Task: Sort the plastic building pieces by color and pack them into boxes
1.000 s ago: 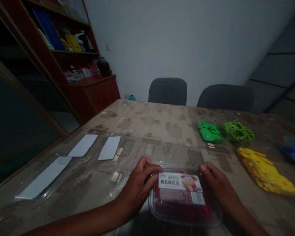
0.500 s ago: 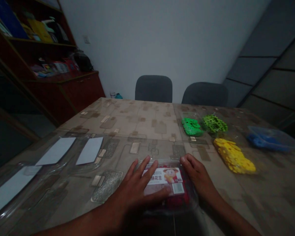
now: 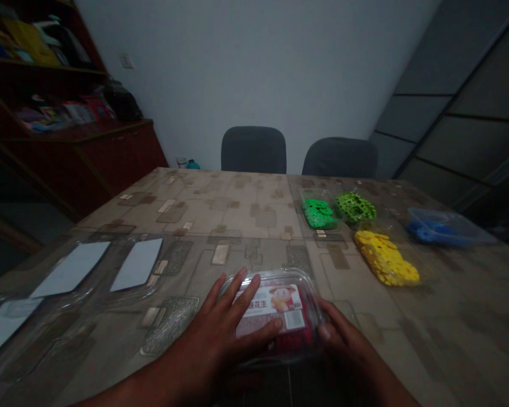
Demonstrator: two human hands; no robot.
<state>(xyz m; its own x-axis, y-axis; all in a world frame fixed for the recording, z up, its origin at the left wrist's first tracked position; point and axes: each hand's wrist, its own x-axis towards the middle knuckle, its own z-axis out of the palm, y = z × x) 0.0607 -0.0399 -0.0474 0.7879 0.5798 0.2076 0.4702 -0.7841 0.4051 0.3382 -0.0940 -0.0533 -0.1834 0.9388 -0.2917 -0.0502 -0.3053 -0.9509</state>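
A clear plastic clamshell box [image 3: 296, 285] with a red and white label and red contents lies on the table [image 3: 246, 220] just in front of me. My left hand [image 3: 223, 330] lies flat on its lid, fingers spread and stretched forward. My right hand [image 3: 343, 339] grips the box's near right corner, thumb against the side and fingers curled round the edge.
Bright green [image 3: 319, 213], darker green [image 3: 355, 206] and yellow [image 3: 385, 258] piles of small pieces lie at the right, with a clear tub of blue pieces [image 3: 443, 232] beyond. Clear lids with white labels [image 3: 136, 264] lie at the left. Two grey chairs [image 3: 253, 149] stand behind the table; a red cabinet [image 3: 89, 155] stands at the left.
My left hand went from the box's left side onto its lid and spread flat. My right hand slid back from the far right edge to the near right corner. The view turned right.
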